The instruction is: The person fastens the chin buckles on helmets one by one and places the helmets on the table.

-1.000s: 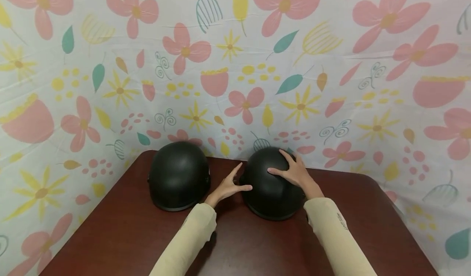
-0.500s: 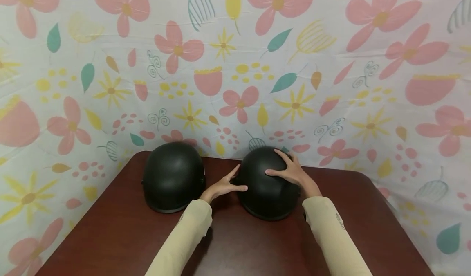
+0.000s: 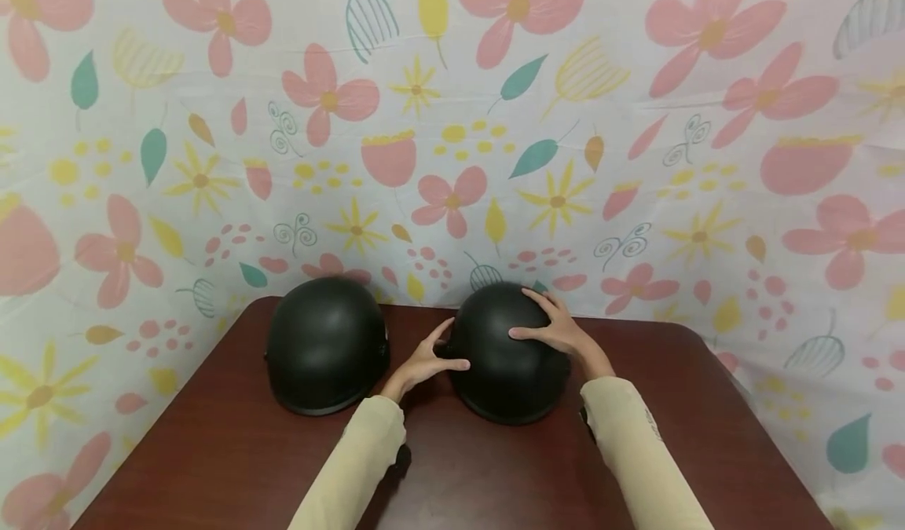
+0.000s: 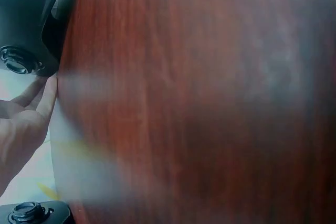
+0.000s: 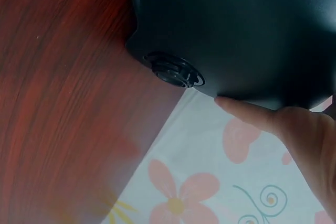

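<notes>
We see a black helmet sitting near the middle of the tabletop's far edge, dome up, both hands on it. The left hand is on its left side, thumb stretched along the shell, other fingers partly lost behind the curve. The right hand rests on its upper right, fingers and thumb spread out, not curled round anything. Helmet's underside and back we can't see; the left wrist view cuts it at the top left corner, with its round fitting showing beside the fingertips. A second helmet, also black and dome up, stands near the far left corner, clear of the first; we get only a sliver of it low in the left wrist view. Small dark marks on the right sleeve: too small for us to read. The left sleeve matches in beige, and both run off the bottom. The tabletop is reddish-brown with wood grain, slightly glossy, rounded at the far corners, near edge out of frame. Behind it and down its sides we have a white cloth with pink, yellow and teal flowers and leaves, a bit creased.
</notes>
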Demonstrator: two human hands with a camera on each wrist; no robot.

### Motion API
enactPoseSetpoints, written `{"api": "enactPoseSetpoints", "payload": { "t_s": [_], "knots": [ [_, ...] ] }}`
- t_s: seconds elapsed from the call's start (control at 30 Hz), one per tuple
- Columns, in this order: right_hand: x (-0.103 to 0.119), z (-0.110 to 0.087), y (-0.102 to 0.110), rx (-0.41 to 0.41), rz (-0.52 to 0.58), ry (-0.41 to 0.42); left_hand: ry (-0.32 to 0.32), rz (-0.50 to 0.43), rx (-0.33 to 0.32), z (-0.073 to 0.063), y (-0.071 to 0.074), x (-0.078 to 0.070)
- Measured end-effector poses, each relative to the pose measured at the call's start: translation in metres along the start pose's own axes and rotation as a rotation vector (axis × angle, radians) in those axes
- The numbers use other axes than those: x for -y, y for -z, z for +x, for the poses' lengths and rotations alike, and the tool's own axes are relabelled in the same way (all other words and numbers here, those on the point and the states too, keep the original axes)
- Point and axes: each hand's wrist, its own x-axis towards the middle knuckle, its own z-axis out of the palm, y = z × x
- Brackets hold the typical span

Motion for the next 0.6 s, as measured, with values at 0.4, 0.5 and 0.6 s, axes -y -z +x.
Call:
{"api": "enactPoseSetpoints", "payload": {
  "t_s": [0.4, 0.5, 0.6],
  "knots": [
    [0.008, -0.011, 0.003, 0.017, 0.112, -0.017, -0.025, -0.062, -0.042, -0.026, 0.003, -0.036],
    [0.008, -0.016, 0.003, 0.002, 0.165, -0.037, -0.024, -0.057, -0.046, -0.028, 0.005, -0.043],
    [0.009, -0.021, 0.001, 0.0, 0.212, -0.05, -0.027, -0.039, -0.07, -0.026, 0.01, -0.041]
  ]
}}
